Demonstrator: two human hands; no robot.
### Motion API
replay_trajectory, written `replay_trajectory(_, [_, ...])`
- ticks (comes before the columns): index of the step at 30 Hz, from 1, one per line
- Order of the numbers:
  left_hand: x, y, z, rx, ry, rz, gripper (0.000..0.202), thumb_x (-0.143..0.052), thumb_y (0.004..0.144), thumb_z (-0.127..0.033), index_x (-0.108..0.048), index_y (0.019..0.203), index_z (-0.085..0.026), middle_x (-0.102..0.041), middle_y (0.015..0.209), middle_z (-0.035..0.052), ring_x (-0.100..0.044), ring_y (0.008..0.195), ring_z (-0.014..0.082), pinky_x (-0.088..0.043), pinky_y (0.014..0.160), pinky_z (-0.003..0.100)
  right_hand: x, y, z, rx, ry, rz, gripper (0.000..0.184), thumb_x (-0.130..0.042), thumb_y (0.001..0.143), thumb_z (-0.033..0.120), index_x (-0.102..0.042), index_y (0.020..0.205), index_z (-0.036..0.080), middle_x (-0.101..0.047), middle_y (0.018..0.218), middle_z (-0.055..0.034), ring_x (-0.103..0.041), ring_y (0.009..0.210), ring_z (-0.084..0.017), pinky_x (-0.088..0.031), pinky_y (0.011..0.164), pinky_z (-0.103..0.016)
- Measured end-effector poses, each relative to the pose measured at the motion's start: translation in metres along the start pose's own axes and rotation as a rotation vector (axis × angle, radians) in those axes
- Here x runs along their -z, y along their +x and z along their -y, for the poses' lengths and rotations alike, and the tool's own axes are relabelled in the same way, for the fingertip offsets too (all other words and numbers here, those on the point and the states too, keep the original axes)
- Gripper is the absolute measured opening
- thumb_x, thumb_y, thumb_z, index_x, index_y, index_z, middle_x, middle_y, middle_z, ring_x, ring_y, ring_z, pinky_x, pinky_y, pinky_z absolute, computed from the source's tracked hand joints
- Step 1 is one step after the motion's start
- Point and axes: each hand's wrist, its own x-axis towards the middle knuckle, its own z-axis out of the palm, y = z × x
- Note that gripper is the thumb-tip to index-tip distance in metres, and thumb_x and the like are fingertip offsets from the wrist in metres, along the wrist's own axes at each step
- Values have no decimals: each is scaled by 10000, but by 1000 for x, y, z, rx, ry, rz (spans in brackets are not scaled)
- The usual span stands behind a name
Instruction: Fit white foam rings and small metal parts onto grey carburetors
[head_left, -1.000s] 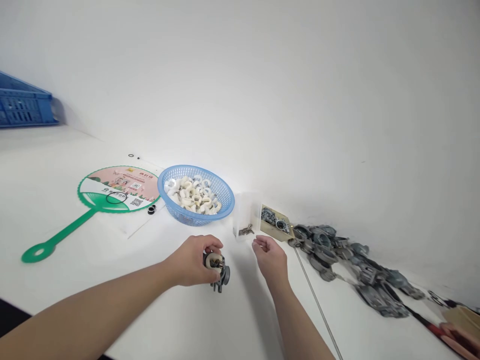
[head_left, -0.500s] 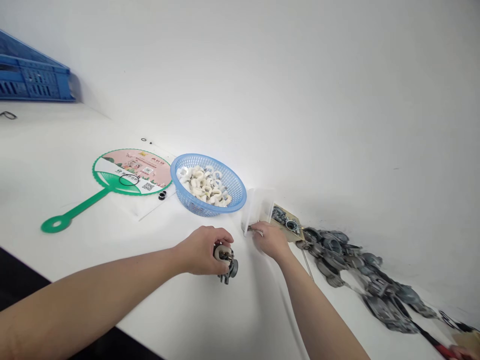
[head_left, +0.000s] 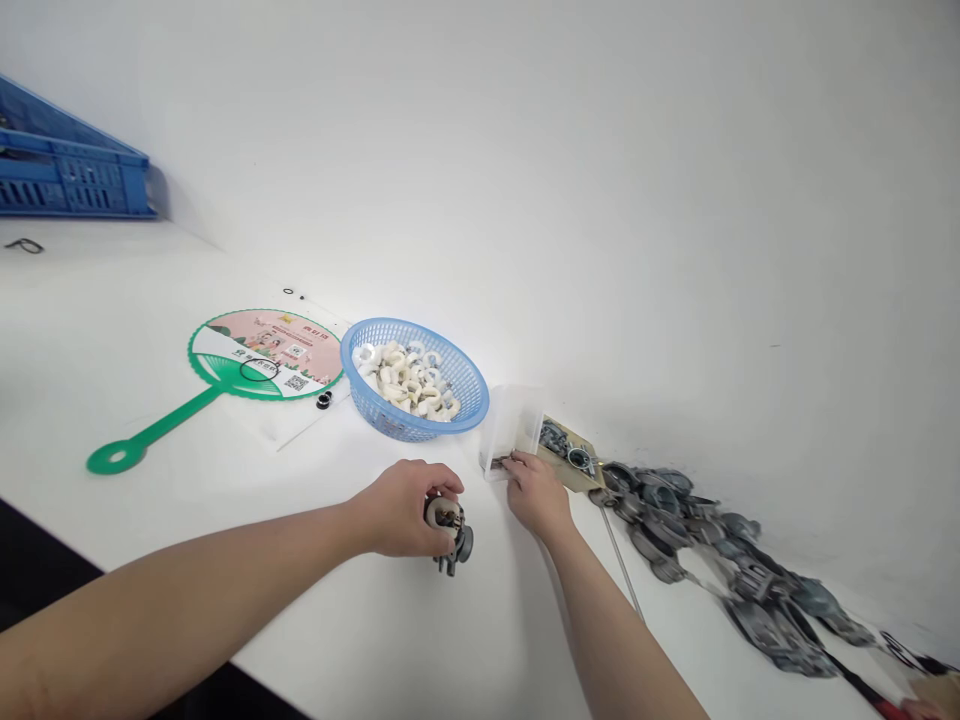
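**Q:** Any legible writing?
**A:** None; the print and QR code [head_left: 297,382] on the green-handled fan [head_left: 266,352] are too small to read.

**Q:** The hands?
**A:** Left hand [head_left: 397,510] clamps a grey carburetor body [head_left: 452,535], resting on the white table [head_left: 225,560]. Right hand [head_left: 536,495], pinched together, touches small metal parts [head_left: 499,462] in a clear plastic box [head_left: 514,430], far right; any grip cannot be told.

Right hand [head_left: 534,493] sat at the mouth of a clear box [head_left: 512,430], which barred the way forward; a blue basket [head_left: 480,402] stood just left of it. Castings [head_left: 660,510] and a thin rod [head_left: 621,570] obstructed the right side. Left hand [head_left: 397,510], on a carburetor [head_left: 455,540], left a narrow gap before the right. A hand could pass over the white bench [head_left: 360,640] nearer the body. The back wall [head_left: 600,200] closed the far side. The gap behind the box looked tight, though glare made it hard to judge.
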Motion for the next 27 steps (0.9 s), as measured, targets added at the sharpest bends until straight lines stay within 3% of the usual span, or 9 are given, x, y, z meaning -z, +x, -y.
replay_trajectory(10, [1, 0, -1, 17, -2, 12, 488, -720, 540, -269, -611, 1014, -229, -661, 986, 22, -589, 897, 209, -478, 783, 322, -10, 2, -15, -29, 5, -52, 394, -437, 791, 164, -660, 1108, 236, -589, 1217, -56, -527, 1097, -254, -478, 818, -347])
replay_trajectory(27, [2, 0, -2, 22, 5, 9, 497, -708, 538, -275, -604, 1022, -232, -666, 995, 19, -592, 895, 202, -484, 779, 315, -16, 0, -19, 61, 49, -116, 290, -473, 827, 203, -717, 980, 238, -679, 1088, -19, -574, 1048, -221, -465, 875, -340])
